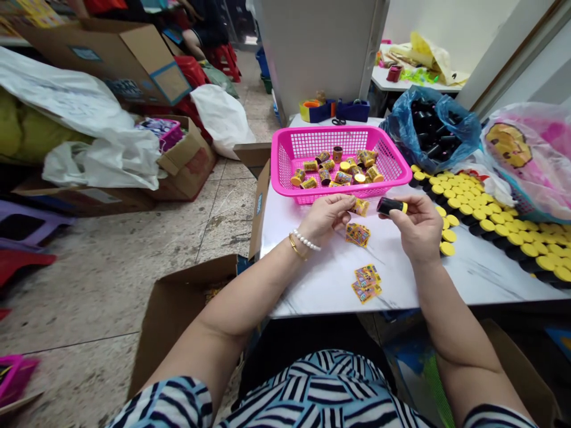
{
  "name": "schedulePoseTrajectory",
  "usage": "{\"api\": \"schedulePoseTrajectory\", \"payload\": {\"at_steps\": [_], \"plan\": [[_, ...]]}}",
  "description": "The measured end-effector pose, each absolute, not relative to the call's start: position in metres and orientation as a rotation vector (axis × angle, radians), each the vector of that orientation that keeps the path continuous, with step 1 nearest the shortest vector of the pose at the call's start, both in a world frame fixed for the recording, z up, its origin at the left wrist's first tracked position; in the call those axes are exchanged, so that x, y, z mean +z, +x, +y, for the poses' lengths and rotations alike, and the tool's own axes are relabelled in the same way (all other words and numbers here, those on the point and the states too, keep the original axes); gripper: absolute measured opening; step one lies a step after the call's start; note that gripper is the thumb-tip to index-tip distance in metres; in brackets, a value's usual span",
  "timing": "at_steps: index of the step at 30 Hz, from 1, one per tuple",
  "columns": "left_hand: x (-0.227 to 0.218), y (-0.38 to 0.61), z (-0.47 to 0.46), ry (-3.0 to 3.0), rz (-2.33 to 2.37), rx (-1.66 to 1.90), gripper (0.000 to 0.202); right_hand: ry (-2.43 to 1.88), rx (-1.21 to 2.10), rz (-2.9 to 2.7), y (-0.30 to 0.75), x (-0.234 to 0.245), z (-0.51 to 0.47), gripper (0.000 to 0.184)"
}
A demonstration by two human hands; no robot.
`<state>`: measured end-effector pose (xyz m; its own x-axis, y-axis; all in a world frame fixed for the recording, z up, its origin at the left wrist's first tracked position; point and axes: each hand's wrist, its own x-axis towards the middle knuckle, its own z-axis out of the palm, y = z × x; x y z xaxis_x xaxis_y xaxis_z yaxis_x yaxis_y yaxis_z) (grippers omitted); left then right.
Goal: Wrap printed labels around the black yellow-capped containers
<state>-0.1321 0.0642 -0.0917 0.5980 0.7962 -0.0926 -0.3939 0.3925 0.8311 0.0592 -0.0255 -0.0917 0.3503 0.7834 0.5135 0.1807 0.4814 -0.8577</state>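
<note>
My right hand (419,223) is closed on a small black tube with a yellow cap (391,206), held on its side above the white table (473,270). My left hand (328,215) pinches a yellow printed sticker (360,207) close beside the tube. Two small piles of the same stickers lie on the table, one (357,234) just under my hands and one (367,283) nearer to me. A pink basket (292,156) behind my hands holds several labelled tubes (339,169).
Rows of yellow-capped black tubes (495,229) stand at the table's right. A blue bag of black tubes (435,131) and a pink printed bag (533,157) sit behind them. Open cardboard boxes (178,309) and plastic stools (27,223) crowd the floor at left.
</note>
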Motion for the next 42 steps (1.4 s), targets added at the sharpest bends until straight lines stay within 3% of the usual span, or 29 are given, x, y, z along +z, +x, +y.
{"api": "schedulePoseTrajectory", "payload": {"at_steps": [8, 15, 28, 34, 36, 39, 42], "plan": [[-0.084, -0.128, 0.063, 0.682, 0.561, 0.702, 0.012, -1.009, 0.603, -1.237, 0.056, -0.099, -0.02, 0.032], [-0.083, -0.128, 0.062, 0.614, 0.523, 0.671, 0.011, -1.067, 0.559, -1.284, 0.046, -0.097, -0.027, 0.029], [-0.097, -0.128, 0.067, 0.871, 0.492, 0.736, 0.037, -1.251, 0.188, -1.524, 0.047, -0.099, -0.033, 0.029], [-0.096, -0.129, 0.061, 1.238, 0.63, 1.07, 0.037, -1.148, 0.201, -1.455, 0.053, -0.091, -0.032, 0.03], [-0.093, -0.132, 0.059, 1.431, 0.651, 1.15, 0.046, -1.124, 0.211, -1.482, 0.056, -0.089, -0.032, 0.03], [-0.092, -0.137, 0.061, 1.54, 0.571, 1.08, 0.063, -1.09, 0.245, -1.559, 0.057, -0.091, -0.033, 0.032], [-0.094, -0.14, 0.069, 1.442, 0.421, 0.88, 0.051, -1.072, 0.259, -1.557, 0.055, -0.095, -0.031, 0.033]]}}
